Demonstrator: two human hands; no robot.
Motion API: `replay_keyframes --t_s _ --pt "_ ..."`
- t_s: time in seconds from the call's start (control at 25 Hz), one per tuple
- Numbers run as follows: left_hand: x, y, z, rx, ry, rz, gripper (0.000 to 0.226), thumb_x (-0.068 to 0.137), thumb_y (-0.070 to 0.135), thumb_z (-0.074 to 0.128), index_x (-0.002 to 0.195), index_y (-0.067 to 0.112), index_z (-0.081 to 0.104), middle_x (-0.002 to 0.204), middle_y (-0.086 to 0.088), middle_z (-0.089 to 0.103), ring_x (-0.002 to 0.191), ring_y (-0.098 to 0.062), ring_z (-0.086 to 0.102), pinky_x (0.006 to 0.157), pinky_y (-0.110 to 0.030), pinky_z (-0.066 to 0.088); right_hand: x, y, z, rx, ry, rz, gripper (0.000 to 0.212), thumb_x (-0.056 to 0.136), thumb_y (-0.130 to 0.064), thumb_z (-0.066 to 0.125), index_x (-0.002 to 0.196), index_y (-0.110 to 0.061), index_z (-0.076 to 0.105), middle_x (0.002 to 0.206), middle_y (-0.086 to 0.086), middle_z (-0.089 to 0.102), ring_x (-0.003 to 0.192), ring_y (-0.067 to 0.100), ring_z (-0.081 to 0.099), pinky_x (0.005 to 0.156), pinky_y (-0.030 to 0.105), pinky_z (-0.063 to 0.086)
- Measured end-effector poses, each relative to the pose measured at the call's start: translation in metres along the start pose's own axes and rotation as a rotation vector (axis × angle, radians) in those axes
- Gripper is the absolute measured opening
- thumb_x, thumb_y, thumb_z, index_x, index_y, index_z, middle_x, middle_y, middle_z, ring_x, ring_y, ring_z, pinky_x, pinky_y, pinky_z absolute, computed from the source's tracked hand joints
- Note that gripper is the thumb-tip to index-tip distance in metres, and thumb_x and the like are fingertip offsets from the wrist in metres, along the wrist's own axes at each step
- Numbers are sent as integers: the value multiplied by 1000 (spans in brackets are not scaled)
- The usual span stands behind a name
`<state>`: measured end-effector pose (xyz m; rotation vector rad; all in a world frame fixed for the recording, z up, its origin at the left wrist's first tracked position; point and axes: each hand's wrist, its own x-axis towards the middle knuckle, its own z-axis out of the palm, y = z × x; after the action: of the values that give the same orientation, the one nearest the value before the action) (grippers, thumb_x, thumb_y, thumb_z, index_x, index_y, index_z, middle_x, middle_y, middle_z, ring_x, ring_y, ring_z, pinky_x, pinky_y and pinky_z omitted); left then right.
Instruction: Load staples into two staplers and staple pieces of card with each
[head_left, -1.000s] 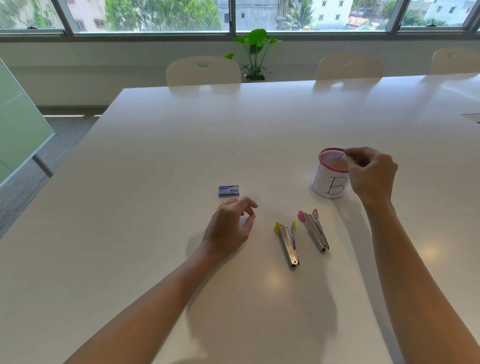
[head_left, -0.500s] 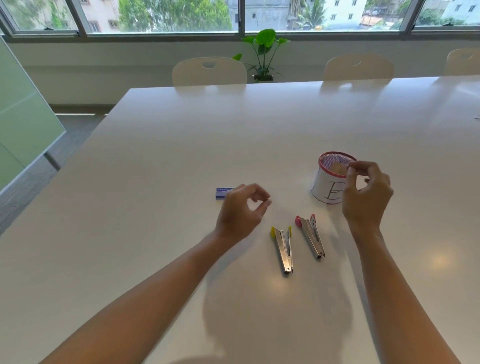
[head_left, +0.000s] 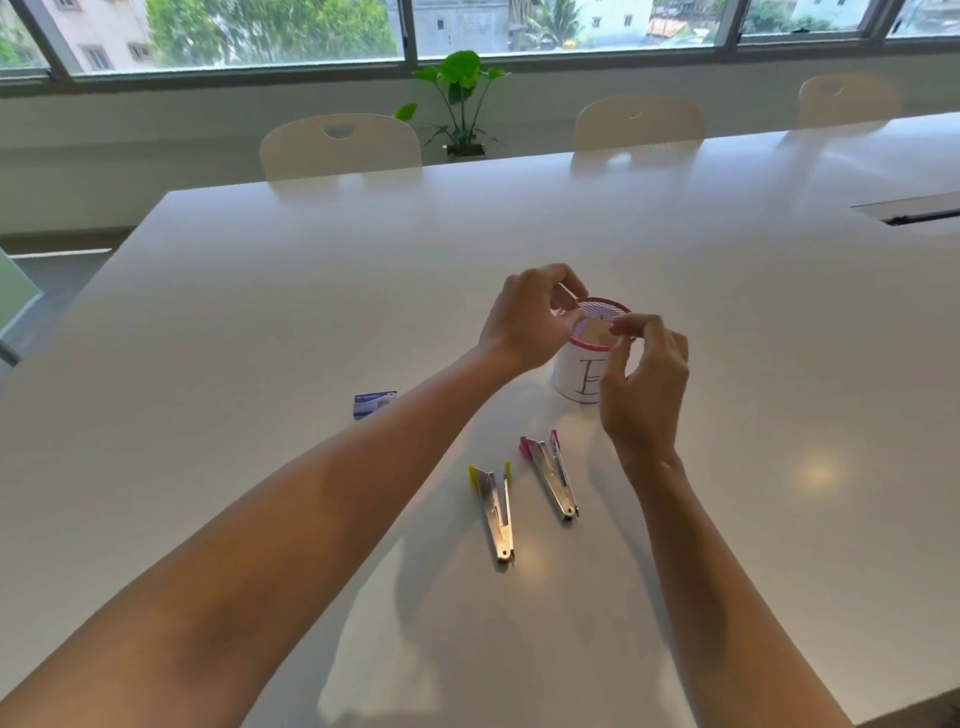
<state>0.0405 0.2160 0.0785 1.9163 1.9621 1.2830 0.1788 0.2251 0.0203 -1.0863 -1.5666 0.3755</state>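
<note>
Two metal staplers lie open in V shapes on the white table (head_left: 260, 364): the yellow-tipped stapler (head_left: 494, 512) on the left, the pink-tipped stapler (head_left: 551, 477) to its right. A small blue staple box (head_left: 374, 404) lies further left, partly behind my left forearm. Behind the staplers stands a white cup (head_left: 579, 376) with a red mesh rim and a handwritten letter; something brown shows inside it. My left hand (head_left: 530, 322) pinches the cup's left rim. My right hand (head_left: 644, 379) has thumb and forefinger together at the right rim; whether they hold anything is unclear.
Three pale chairs (head_left: 340, 145) stand along the table's far side, with a potted plant (head_left: 460, 98) on the sill under the windows. A cable slot (head_left: 914, 213) is set into the table at the far right. The table's left edge drops to the floor.
My left hand has risen from the table near the staple box and moved right to the cup's rim. My right hand has stayed at the cup, shifting slightly back to its rim.
</note>
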Motion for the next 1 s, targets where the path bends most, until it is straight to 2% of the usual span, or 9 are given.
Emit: replay_keyframes --t_s 0.16,0.48,0.64,0.84,1.0 --pt "12 -2 8 51 -33 -7 16 84 13 76 98 15 71 92 0 77 79 -8 64 75 -20 52 1 -5 -2 -8 -24 -20 17 94 -2 52 104 -7 65 102 5 69 106 18 55 85 -2 34" --pt "17 -4 15 41 -110 -14 19 86 10 71 104 14 69 97 -5 77 87 -16 72 77 -28 58 3 -11 -2 19 -18 7 17 94 -2 53 105 -8 65 102 3 70 105 17 55 85 1 36" --pt "10 -8 17 5 -65 -14 16 88 10 70 102 17 68 98 -3 76 87 -17 71 77 -31 60 2 -10 -1 31 -24 14 18 93 -1 52 104 -6 65 102 4 70 105 19 55 85 -1 35" --pt "-6 -14 14 -70 104 -46 20 83 15 76 94 26 64 87 8 74 76 -5 69 72 -18 55 2 -9 0 11 -16 28 18 94 -2 52 106 -7 65 104 5 70 107 17 55 86 1 37" --pt "-28 -24 5 -118 209 -100 22 81 23 78 95 30 63 80 21 67 75 3 66 67 -2 41 -3 -9 3 6 -24 30 17 96 -7 52 108 -12 63 108 3 69 108 13 54 90 14 48"
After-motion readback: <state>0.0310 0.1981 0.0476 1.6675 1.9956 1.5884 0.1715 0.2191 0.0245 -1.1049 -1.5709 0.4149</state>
